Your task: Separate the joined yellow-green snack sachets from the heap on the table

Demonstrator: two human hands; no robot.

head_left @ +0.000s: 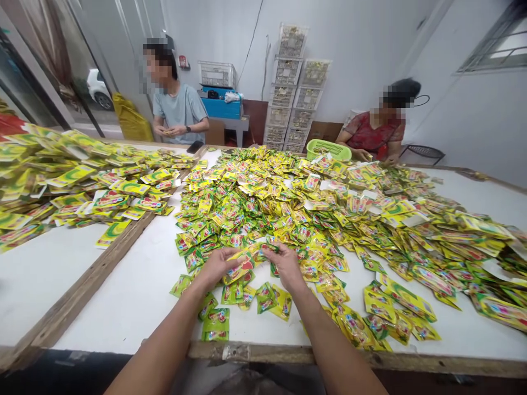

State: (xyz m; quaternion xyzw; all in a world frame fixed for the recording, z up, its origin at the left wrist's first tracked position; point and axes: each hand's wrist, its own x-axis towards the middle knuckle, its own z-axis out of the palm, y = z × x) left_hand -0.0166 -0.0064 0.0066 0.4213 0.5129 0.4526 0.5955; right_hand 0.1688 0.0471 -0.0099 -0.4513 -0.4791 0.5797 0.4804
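A big heap of small yellow-green sachets (pixel 288 203) covers the white table (pixel 135 296). My left hand (pixel 216 266) is closed on a small stack of sachets (pixel 241 265) at the near edge of the heap. My right hand (pixel 285 264) meets it from the right, fingers pinched on a green sachet (pixel 268 248) at the top of that stack. More loose sachets (pixel 263 299) lie under and between my forearms.
A second pile of larger yellow packets (pixel 61 181) lies on the left table, beyond a wooden strip (pixel 82 285). Two other people sit at the far side. A green basket (pixel 328 149) stands near the right one. White crates (pixel 292 88) are stacked against the wall.
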